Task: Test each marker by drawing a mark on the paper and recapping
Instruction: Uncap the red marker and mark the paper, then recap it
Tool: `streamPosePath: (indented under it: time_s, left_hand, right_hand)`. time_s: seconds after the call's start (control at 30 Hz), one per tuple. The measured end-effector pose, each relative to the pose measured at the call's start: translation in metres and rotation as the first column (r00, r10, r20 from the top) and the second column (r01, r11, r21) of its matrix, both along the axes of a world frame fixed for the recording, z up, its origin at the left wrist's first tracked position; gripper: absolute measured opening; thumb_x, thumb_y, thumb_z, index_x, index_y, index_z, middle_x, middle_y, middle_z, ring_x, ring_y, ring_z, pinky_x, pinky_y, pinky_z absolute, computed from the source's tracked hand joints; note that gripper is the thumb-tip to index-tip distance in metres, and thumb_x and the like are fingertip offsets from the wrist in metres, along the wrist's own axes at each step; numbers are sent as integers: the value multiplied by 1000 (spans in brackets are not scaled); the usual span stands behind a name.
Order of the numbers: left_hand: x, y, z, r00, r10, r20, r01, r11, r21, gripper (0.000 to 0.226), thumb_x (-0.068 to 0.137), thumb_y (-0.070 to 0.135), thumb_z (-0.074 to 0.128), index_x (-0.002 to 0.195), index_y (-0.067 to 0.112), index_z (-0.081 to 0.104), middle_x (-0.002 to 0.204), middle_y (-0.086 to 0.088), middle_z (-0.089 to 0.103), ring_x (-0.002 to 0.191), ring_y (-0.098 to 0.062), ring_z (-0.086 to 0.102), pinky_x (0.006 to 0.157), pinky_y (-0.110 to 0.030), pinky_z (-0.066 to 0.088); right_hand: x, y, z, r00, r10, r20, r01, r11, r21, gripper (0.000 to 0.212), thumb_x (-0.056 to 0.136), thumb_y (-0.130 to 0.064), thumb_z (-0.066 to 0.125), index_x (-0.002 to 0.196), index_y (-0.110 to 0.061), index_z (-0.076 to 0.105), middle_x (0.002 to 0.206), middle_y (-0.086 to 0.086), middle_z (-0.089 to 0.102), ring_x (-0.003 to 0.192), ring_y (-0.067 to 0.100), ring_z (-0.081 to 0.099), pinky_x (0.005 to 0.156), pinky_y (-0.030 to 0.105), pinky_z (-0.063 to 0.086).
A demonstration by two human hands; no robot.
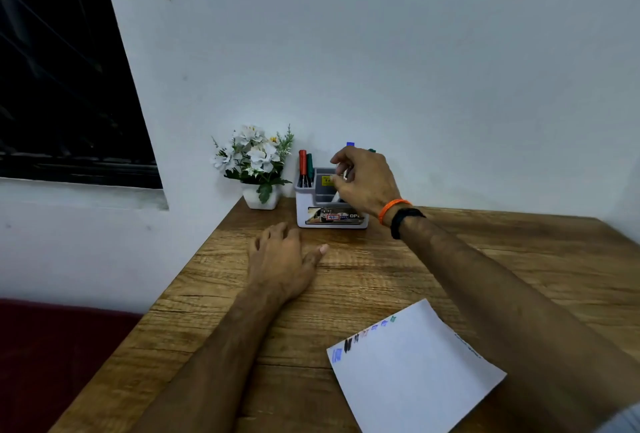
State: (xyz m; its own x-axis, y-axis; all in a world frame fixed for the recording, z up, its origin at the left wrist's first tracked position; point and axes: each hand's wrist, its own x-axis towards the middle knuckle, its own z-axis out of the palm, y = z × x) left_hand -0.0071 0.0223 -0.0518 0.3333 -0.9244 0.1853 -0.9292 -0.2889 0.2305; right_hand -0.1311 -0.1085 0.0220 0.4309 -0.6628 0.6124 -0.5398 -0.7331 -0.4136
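Note:
A white desk organizer (311,221) stands at the table's far edge against the wall. A red marker (302,162) and a green marker (310,164) stand in its left compartment. My right hand (367,180) hovers over the organizer. Its fingers are curled round a white-barrelled marker with a blue cap (350,144) that sticks up above the knuckles. Another green cap (372,150) peeks out behind the hand. My left hand (282,259) rests flat on the wood in front of the organizer, fingers spread. A white paper (412,370) lies near me, with several coloured marks along its upper left edge.
A small white pot of artificial flowers (258,169) sits left of the organizer in the table's corner. The wooden table (346,294) ends at a left edge, with a dark red seat (52,346) below it. A dark window fills the upper left.

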Motion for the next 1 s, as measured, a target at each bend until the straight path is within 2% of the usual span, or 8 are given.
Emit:
streamPosePath:
  time_s: [0.27, 0.43, 0.53, 0.6, 0.67, 0.77, 0.9, 1.0]
  left_hand:
    - [2, 0, -4, 999, 17, -27, -17, 1000, 20, 73, 90, 70, 27, 140, 19, 43, 155, -8, 31, 142, -26, 25, 116, -52, 16]
    - [3, 0, -5, 1000, 19, -18, -19, 1000, 9, 73, 91, 69, 26, 140, 18, 43, 154, -9, 31, 142, -27, 26, 115, -50, 17]
    - [3, -1, -6, 1000, 20, -18, -20, 1000, 13, 73, 90, 69, 26, 140, 18, 42, 154, -10, 31, 142, -28, 25, 115, -52, 17]
    - [3, -1, -6, 999, 23, -27, -22, 1000, 16, 74, 90, 70, 27, 140, 18, 42, 154, -10, 30, 142, -28, 25, 115, -53, 16]
    - [3, -1, -6, 999, 25, -32, -24, 1000, 12, 74, 90, 70, 27, 140, 17, 42, 154, -10, 31, 142, -28, 25, 116, -53, 16]
    - [3, -3, -7, 999, 26, -29, -25, 1000, 15, 74, 90, 70, 27, 140, 17, 41, 154, -10, 31, 142, -28, 25, 115, -54, 16]
    - [4, -3, -7, 999, 33, -24, -32, 999, 21, 75, 90, 70, 26, 141, 17, 40, 154, -11, 30, 142, -29, 24, 115, -53, 16]
    - [4, -4, -7, 999, 34, -25, -34, 999, 16, 75, 90, 70, 27, 141, 17, 41, 154, -11, 30, 142, -30, 24, 115, -53, 16]
  right_hand:
    - [41, -13, 9, 996, 29, -83, -22, 996, 88, 41, 84, -18, 67, 125, -12, 62, 102, 6, 70, 93, 22, 65, 94, 41, 52]
    - [63, -23, 19, 974, 9, -225, 13, 995, 94, 55, 90, -24, 61, 143, -17, 47, 128, 18, 57, 120, 34, 53, 104, 43, 45]
    - [68, -27, 21, 953, -14, -303, 46, 994, 98, 57, 92, -25, 57, 146, -17, 42, 136, 23, 47, 119, 40, 53, 101, 43, 46]
    - [68, -29, 21, 942, -30, -334, 66, 993, 97, 53, 91, -27, 58, 142, -18, 48, 134, 21, 44, 114, 40, 56, 98, 42, 48]
    - [67, -28, 18, 952, -26, -305, 59, 993, 99, 50, 88, -29, 63, 137, -19, 53, 130, 18, 45, 111, 36, 57, 97, 41, 50]
    - [62, -23, 13, 989, -13, -145, 26, 995, 94, 51, 81, -33, 73, 127, -20, 54, 126, 11, 50, 110, 25, 57, 93, 36, 50]
    - [55, -9, 4, 996, 13, 91, -28, 985, 172, 59, 73, -35, 84, 116, -17, 48, 94, -4, 61, 86, 18, 64, 78, 33, 56]
    - [54, -2, -2, 988, -25, 153, -3, 984, 180, 59, 70, -33, 87, 114, -15, 50, 75, -12, 60, 75, 12, 63, 74, 28, 55]
